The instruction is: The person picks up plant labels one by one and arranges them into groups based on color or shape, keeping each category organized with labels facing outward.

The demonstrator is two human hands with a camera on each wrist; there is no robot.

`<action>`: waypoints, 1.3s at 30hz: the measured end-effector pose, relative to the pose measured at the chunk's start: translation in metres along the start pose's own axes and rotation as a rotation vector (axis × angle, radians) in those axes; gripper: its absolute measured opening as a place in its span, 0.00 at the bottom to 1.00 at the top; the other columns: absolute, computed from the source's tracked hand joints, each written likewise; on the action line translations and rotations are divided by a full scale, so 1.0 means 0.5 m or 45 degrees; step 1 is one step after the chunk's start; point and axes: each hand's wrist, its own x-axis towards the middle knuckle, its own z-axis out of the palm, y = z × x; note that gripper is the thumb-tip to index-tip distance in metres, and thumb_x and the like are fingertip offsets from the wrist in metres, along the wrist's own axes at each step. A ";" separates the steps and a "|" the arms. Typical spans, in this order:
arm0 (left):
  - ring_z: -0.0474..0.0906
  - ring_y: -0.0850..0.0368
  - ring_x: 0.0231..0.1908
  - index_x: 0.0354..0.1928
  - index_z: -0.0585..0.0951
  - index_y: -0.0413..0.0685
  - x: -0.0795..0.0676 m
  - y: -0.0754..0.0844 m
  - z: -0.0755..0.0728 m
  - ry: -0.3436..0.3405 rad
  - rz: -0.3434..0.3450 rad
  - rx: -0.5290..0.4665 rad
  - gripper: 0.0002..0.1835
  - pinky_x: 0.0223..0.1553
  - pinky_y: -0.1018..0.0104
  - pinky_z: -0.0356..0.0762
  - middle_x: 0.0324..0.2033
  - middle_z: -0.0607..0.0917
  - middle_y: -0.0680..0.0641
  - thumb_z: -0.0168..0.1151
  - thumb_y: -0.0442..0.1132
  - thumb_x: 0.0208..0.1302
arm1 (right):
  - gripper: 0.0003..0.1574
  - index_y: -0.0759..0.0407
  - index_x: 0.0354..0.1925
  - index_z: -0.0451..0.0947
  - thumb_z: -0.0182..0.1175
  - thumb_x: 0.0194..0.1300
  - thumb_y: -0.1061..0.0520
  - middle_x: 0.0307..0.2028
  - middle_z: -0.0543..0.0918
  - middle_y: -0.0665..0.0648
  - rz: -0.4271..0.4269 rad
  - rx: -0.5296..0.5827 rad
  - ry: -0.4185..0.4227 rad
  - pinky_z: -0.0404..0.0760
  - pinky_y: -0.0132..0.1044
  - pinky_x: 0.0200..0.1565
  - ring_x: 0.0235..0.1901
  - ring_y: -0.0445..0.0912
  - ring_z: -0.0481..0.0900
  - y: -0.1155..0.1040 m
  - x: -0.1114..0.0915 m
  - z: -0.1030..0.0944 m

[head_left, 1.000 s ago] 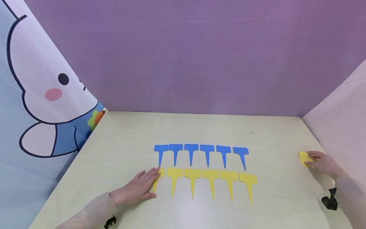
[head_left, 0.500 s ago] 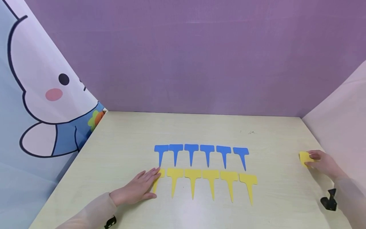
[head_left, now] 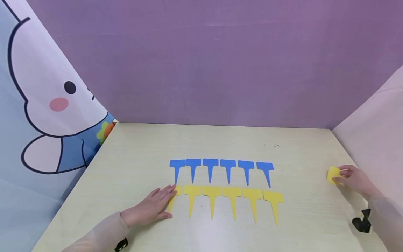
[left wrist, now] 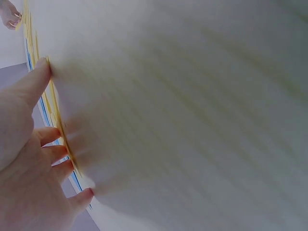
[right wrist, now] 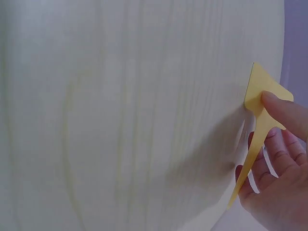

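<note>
My left hand (head_left: pixel 151 206) rests flat, fingers extended, over the leftmost yellow T-shaped plant label (head_left: pixel 178 190) and covers part of it. More yellow labels (head_left: pixel 212 191) continue that row to the right, heads away from me and points toward me. At the table's right side, my right hand (head_left: pixel 355 180) pinches another yellow plant label (right wrist: pixel 258 84) by its head. The right wrist view shows the thumb on the front of this label, its stem slanting down across the fingers. A shadow falls on the table beside it.
Several blue T-shaped plant labels (head_left: pixel 210 162) lie in a row just behind the yellow ones. The pale wooden table (head_left: pixel 141 147) meets a purple wall (head_left: pixel 220 70) at the back. A cartoon-printed panel (head_left: pixel 47 115) stands left, a pale pink one (head_left: pixel 377 115) right.
The yellow label in my right hand has shifted slightly left and turned a little. My left hand and both rows stay where they were.
</note>
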 end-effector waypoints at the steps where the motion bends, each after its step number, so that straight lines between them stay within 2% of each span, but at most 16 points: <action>1: 0.48 0.46 0.65 0.64 0.57 0.37 0.000 0.000 0.000 0.000 0.000 -0.004 0.39 0.61 0.46 0.49 0.66 0.53 0.41 0.50 0.58 0.58 | 0.37 0.82 0.49 0.56 0.61 0.56 0.55 0.40 0.70 0.80 -0.009 0.018 -0.005 0.72 0.25 0.27 0.26 0.22 0.62 -0.001 -0.002 0.002; 4: 0.48 0.46 0.65 0.64 0.57 0.37 0.000 0.001 -0.001 0.000 -0.001 -0.008 0.39 0.61 0.46 0.49 0.66 0.53 0.41 0.50 0.57 0.58 | 0.36 0.82 0.50 0.56 0.58 0.58 0.55 0.41 0.71 0.79 -0.019 0.073 -0.020 0.72 0.25 0.27 0.26 0.19 0.62 -0.005 -0.006 0.004; 7: 0.48 0.46 0.65 0.64 0.57 0.38 -0.001 0.002 -0.002 -0.002 -0.002 -0.017 0.39 0.61 0.46 0.49 0.66 0.52 0.41 0.50 0.57 0.59 | 0.34 0.81 0.51 0.56 0.56 0.60 0.55 0.39 0.74 0.75 -0.019 0.108 -0.027 0.73 0.25 0.28 0.27 0.20 0.64 -0.010 -0.010 0.008; 9: 0.48 0.45 0.65 0.64 0.57 0.38 -0.001 0.002 -0.002 -0.004 -0.003 -0.019 0.39 0.61 0.46 0.48 0.66 0.52 0.41 0.50 0.57 0.59 | 0.33 0.81 0.51 0.56 0.55 0.61 0.55 0.37 0.76 0.69 -0.026 0.124 -0.023 0.73 0.25 0.27 0.27 0.21 0.65 -0.016 -0.013 0.011; 11: 0.48 0.45 0.65 0.64 0.57 0.38 -0.001 0.003 -0.003 -0.003 -0.002 -0.017 0.39 0.61 0.46 0.49 0.66 0.52 0.41 0.50 0.57 0.59 | 0.33 0.81 0.50 0.57 0.54 0.62 0.55 0.34 0.78 0.58 -0.038 0.148 -0.019 0.72 0.24 0.27 0.27 0.21 0.66 -0.023 -0.016 0.015; 15: 0.48 0.45 0.64 0.64 0.57 0.37 -0.002 0.004 -0.004 0.001 0.000 -0.017 0.39 0.61 0.46 0.49 0.66 0.53 0.41 0.51 0.56 0.59 | 0.30 0.82 0.49 0.57 0.53 0.62 0.57 0.30 0.72 0.35 -0.071 0.194 0.007 0.72 0.24 0.27 0.27 0.22 0.67 -0.038 -0.018 0.024; 18: 0.48 0.45 0.64 0.64 0.57 0.37 -0.001 0.004 -0.004 0.006 0.002 -0.017 0.38 0.61 0.46 0.49 0.66 0.53 0.41 0.51 0.56 0.59 | 0.29 0.82 0.48 0.58 0.53 0.62 0.57 0.27 0.69 0.28 -0.077 0.214 0.021 0.72 0.24 0.27 0.27 0.21 0.67 -0.050 -0.018 0.031; 28: 0.49 0.45 0.64 0.64 0.57 0.37 -0.002 0.003 -0.001 0.010 0.001 -0.013 0.39 0.61 0.46 0.49 0.66 0.53 0.41 0.51 0.56 0.58 | 0.30 0.80 0.49 0.60 0.51 0.64 0.53 0.27 0.70 0.27 -0.028 0.227 -0.002 0.71 0.23 0.27 0.27 0.21 0.67 -0.092 -0.026 0.050; 39: 0.48 0.45 0.64 0.64 0.57 0.38 -0.002 0.004 -0.003 -0.003 -0.001 -0.013 0.39 0.61 0.46 0.49 0.66 0.53 0.41 0.50 0.57 0.59 | 0.34 0.80 0.53 0.57 0.49 0.65 0.50 0.33 0.73 0.36 0.040 0.401 -0.118 0.76 0.26 0.34 0.30 0.28 0.73 -0.138 -0.041 0.072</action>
